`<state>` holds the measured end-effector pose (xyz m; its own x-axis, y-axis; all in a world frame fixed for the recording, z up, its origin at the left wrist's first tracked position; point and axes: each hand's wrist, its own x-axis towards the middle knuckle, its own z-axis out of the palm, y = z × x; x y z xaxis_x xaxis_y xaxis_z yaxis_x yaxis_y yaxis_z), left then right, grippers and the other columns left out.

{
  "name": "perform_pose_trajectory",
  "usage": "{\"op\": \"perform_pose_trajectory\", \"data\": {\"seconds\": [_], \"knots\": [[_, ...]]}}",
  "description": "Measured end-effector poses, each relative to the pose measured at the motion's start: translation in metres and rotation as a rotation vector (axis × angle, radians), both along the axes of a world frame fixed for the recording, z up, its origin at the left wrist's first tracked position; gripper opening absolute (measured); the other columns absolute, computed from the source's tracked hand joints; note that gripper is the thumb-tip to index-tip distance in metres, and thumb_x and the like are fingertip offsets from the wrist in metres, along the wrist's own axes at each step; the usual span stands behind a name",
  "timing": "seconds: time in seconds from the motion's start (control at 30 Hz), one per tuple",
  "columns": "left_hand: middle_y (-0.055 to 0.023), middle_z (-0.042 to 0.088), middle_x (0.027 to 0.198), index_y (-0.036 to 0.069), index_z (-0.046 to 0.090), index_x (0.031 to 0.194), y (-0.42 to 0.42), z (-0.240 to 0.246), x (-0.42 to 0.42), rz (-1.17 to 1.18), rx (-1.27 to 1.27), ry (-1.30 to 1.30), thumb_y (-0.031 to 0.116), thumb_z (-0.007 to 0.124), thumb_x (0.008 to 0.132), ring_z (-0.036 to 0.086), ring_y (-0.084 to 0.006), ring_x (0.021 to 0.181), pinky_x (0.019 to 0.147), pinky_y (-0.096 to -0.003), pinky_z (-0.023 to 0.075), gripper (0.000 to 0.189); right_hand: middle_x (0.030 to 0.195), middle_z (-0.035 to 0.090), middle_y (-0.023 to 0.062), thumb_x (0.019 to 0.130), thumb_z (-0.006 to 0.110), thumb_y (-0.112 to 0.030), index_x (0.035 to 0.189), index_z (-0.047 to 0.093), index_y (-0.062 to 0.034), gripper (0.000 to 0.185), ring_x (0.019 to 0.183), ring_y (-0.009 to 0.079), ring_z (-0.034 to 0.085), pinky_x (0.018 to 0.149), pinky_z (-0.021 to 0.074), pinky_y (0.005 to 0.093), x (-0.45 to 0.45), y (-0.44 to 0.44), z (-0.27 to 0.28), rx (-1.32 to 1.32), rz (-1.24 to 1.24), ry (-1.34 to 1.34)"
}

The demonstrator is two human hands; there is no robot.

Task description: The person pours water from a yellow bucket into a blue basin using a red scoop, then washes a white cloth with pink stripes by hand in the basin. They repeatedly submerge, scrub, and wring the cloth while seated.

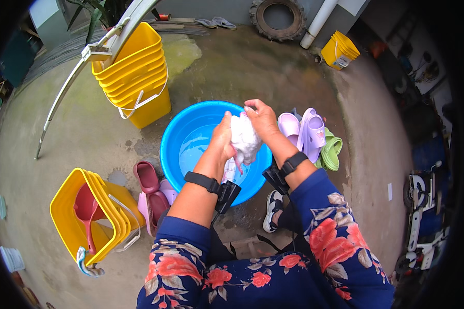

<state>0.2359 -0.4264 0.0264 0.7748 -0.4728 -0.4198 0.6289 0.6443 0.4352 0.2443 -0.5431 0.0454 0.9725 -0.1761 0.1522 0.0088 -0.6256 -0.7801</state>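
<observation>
A bunched white cloth with pinkish-red edges [246,137] is held up over a round blue plastic basin [178,119]. My left hand [221,135] grips its left side, and my right hand [262,119] holds its upper right, with thumb and index finger at the top edge. The fingers behind the cloth are partly hidden. Shallow water lies in the basin, and a pale wet piece [230,170] shows below the cloth; whether it is part of the same cloth I cannot tell.
Lilac slides [313,133] and green clogs [331,151] lie right of the basin, dark red clogs [147,177] left. Stacked yellow buckets [150,112] stand behind; another yellow set [120,193] holds a red dipper [88,210]. A tyre [258,19] leans at the wall.
</observation>
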Motion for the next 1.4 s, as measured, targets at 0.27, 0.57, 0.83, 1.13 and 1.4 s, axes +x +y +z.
{"op": "perform_pose_trajectory", "data": {"seconds": [0.27, 0.57, 0.83, 1.13, 1.4], "knots": [[-0.0196, 0.041, 0.116, 0.0, 0.027, 0.122, 0.018, 0.023, -0.003, -0.185, -0.23, -0.161, 0.063, 0.036, 0.072, 0.042, -0.029, 0.107, 0.09, -0.0392, 0.0345, 0.081, 0.081, 0.06, 0.0088, 0.07, 0.064, -0.023, 0.092, 0.056, -0.0012, 0.032, 0.071, 0.0142, 0.056, 0.064, 0.0452, 0.0271, -0.012, -0.009, 0.008, 0.26, 0.278, 0.223], [-0.0101, 0.054, 0.102, 0.002, 0.045, 0.111, 0.038, 0.017, -0.003, -0.501, 0.394, -0.646, 0.019, 0.069, 0.067, 0.049, -0.0176, 0.096, 0.078, -0.0326, 0.042, 0.053, 0.076, 0.059, 0.008, 0.072, 0.061, -0.011, 0.083, 0.054, -0.001, 0.016, 0.067, 0.0162, 0.058, 0.059, 0.0474, 0.0293, -0.003, -0.027, 0.035, 1.053, -0.023, 0.114], [-0.0104, 0.051, 0.106, 0.006, 0.047, 0.107, 0.036, 0.007, 0.006, 0.025, -0.044, -0.44, 0.031, 0.05, 0.081, 0.049, -0.0212, 0.096, 0.082, -0.0378, 0.0395, 0.037, 0.078, 0.058, 0.0066, 0.072, 0.062, -0.012, 0.085, 0.052, -0.0037, 0.018, 0.068, 0.0166, 0.056, 0.061, 0.0467, 0.0285, -0.01, -0.037, 0.035, 1.014, -0.032, 0.041], [-0.0077, 0.056, 0.086, 0.007, 0.048, 0.094, 0.007, -0.011, 0.003, 0.066, -0.386, -0.292, 0.031, 0.043, 0.084, 0.055, -0.018, 0.076, 0.064, -0.0299, 0.0456, 0.027, 0.071, 0.056, 0.0159, 0.065, 0.063, -0.027, 0.076, 0.049, -0.0049, 0.028, 0.068, 0.0338, 0.054, 0.06, 0.0442, 0.0387, -0.023, 0.061, 0.04, -0.241, 0.083, -0.183], [-0.0124, 0.055, 0.089, 0.009, 0.049, 0.092, -0.001, -0.006, 0.001, 0.036, -0.127, 0.077, 0.034, 0.038, 0.083, 0.054, -0.0262, 0.081, 0.07, -0.0424, 0.0446, 0.029, 0.078, 0.058, 0.0173, 0.068, 0.056, -0.012, 0.09, 0.052, -0.0122, 0.022, 0.076, 0.0347, 0.055, 0.064, 0.0447, 0.038, -0.022, 0.059, 0.033, -0.219, 0.098, 0.021]]}}
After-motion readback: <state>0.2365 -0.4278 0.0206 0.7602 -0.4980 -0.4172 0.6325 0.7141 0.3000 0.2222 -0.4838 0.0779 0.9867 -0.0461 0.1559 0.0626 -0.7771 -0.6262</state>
